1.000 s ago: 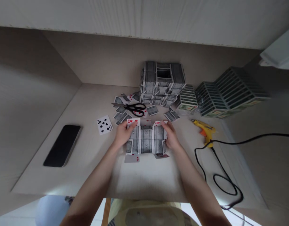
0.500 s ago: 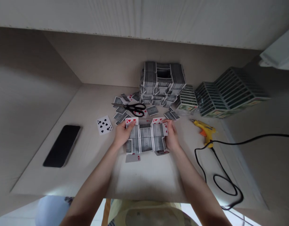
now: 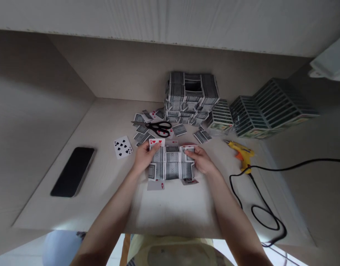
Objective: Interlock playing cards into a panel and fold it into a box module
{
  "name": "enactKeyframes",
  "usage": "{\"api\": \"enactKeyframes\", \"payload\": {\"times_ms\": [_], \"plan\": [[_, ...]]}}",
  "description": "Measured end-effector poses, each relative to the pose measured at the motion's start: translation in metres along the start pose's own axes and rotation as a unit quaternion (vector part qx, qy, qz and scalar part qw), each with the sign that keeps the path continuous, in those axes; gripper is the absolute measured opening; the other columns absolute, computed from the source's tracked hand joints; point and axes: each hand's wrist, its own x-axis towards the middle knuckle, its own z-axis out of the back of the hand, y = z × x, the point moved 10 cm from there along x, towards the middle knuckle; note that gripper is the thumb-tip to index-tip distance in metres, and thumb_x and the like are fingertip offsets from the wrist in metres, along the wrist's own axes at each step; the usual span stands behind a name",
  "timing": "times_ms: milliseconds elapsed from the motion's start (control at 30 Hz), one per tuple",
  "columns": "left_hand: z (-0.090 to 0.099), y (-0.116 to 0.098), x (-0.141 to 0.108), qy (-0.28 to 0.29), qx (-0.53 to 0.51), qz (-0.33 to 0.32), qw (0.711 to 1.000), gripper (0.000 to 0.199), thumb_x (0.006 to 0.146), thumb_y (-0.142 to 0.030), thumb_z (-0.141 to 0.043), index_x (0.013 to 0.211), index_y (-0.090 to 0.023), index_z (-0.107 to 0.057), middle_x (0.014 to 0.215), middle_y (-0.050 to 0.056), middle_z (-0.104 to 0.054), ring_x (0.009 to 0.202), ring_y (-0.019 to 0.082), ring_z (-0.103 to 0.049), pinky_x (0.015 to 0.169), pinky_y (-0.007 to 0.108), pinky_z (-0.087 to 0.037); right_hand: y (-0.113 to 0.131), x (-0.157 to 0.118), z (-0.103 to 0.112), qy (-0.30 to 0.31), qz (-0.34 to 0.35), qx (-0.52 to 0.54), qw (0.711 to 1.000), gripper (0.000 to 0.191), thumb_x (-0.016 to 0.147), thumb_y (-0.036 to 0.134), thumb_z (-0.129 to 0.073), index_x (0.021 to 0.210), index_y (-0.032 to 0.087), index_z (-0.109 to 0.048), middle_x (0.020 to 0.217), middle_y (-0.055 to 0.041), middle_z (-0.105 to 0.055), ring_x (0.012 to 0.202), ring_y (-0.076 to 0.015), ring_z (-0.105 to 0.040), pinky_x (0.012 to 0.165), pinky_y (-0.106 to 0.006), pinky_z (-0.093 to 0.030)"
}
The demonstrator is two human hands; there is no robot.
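A panel of joined playing cards (image 3: 172,166), mostly grey patterned backs up, lies before me between both hands. My left hand (image 3: 144,157) grips its upper left corner, thumb on top beside an eight of hearts (image 3: 157,141). At the upper right corner my right hand (image 3: 202,159) presses a folded card flap down with its thumb, the other fingers behind. Card ends with red marks stick out at the top and bottom edges. Behind the panel, black-handled scissors (image 3: 158,127) rest on scattered cards (image 3: 142,137).
A box-like card structure (image 3: 193,96) stands at the back, with green-edged stacks (image 3: 250,114) to its right. A yellow glue gun (image 3: 243,153) with a black cable lies right. On the left are a phone (image 3: 72,171) and a seven of spades (image 3: 123,147).
My right thumb has moved left onto the panel. The card flap at the upper right, which showed its red-marked face, is now folded inward with its grey back up.
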Motion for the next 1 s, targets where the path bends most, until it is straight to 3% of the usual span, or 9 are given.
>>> {"api": "enactKeyframes", "payload": {"times_ms": [200, 367, 467, 567, 733, 1000], "plan": [[-0.01, 0.016, -0.001, 0.078, -0.218, 0.145, 0.962, 0.033, 0.057, -0.028, -0.079, 0.084, -0.014, -0.068, 0.078, 0.003, -0.07, 0.068, 0.014, -0.062, 0.065, 0.026, -0.048, 0.013, 0.003, 0.027, -0.082, 0.044, 0.013, 0.996, 0.035, 0.056, 0.035, -0.079, 0.085, 0.023, -0.064, 0.08, -0.0001, -0.068, 0.07, -0.017, -0.059, 0.066, -0.028, -0.045], [-0.007, 0.012, 0.0, 0.052, -0.295, 0.148, 0.943, 0.03, 0.054, -0.016, -0.079, 0.082, -0.014, -0.069, 0.081, 0.003, -0.071, 0.071, 0.013, -0.064, 0.07, 0.026, -0.05, 0.02, 0.0, 0.035, -0.106, 0.048, 0.004, 0.993, 0.03, 0.056, 0.033, -0.079, 0.079, 0.021, -0.064, 0.077, -0.001, -0.068, 0.067, -0.0168, -0.059, 0.066, -0.029, -0.045], [-0.005, 0.012, 0.001, 0.028, -0.342, 0.145, 0.928, 0.026, 0.057, -0.017, -0.078, 0.08, -0.016, -0.068, 0.082, 0.003, -0.072, 0.077, 0.017, -0.066, 0.074, 0.033, -0.053, 0.022, -0.001, 0.042, -0.118, 0.052, -0.014, 0.992, 0.03, 0.057, 0.035, -0.078, 0.078, 0.02, -0.063, 0.075, -0.0004, -0.067, 0.063, -0.016, -0.057, 0.062, -0.029, -0.043], [-0.005, 0.012, 0.001, 0.034, -0.338, 0.144, 0.929, 0.026, 0.059, -0.019, -0.077, 0.083, -0.016, -0.067, 0.083, 0.004, -0.072, 0.081, 0.021, -0.066, 0.076, 0.04, -0.054, 0.026, -0.002, 0.05, -0.132, 0.08, -0.047, 0.987, 0.03, 0.059, 0.04, -0.075, 0.077, 0.021, -0.06, 0.07, 0.0018, -0.064, 0.059, -0.0142, -0.053, 0.058, -0.027, -0.04], [0.002, 0.01, 0.002, 0.041, -0.27, 0.133, 0.953, 0.032, 0.06, -0.025, -0.077, 0.089, -0.013, -0.068, 0.086, 0.007, -0.072, 0.08, 0.022, -0.067, 0.075, 0.039, -0.054, 0.028, -0.001, 0.053, -0.135, 0.095, -0.078, 0.983, 0.03, 0.06, 0.042, -0.075, 0.074, 0.021, -0.057, 0.062, 0.0047, -0.057, 0.054, -0.0114, -0.047, 0.053, -0.024, -0.035], [0.017, 0.009, 0.008, 0.007, -0.27, 0.109, 0.957, 0.037, 0.059, -0.027, -0.078, 0.09, -0.012, -0.067, 0.088, 0.009, -0.072, 0.083, 0.024, -0.067, 0.078, 0.04, -0.054, 0.033, -0.003, 0.061, -0.18, 0.103, -0.07, 0.976, 0.035, 0.055, 0.041, -0.077, 0.077, 0.021, -0.059, 0.064, 0.0046, -0.058, 0.057, -0.0121, -0.048, 0.055, -0.025, -0.035]]}}
